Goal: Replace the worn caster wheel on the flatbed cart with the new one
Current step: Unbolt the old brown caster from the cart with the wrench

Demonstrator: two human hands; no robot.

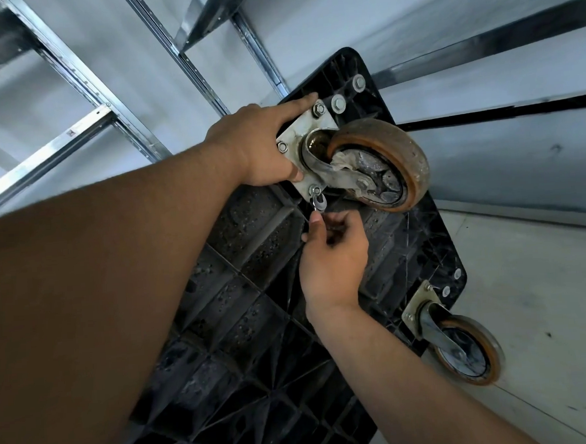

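Fingers (294,105) of my left hand (259,145) lie straight, pressing the upturned black ribbed plastic cart (237,294) and the worn orange caster wheel's (384,161) steel plate (301,128); my right hand (331,253) pinches a small silver wrench (318,202) at the plate's bolt (315,189)

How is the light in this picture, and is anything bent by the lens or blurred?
Head view: soft, even light without harsh glare, yet the cart underside is dark with little detail; head view: the wide lens slightly bows the shelf rails and swells the left forearm; head view: the worn caster wheel and the wrench are sharp, the corners a little soft.
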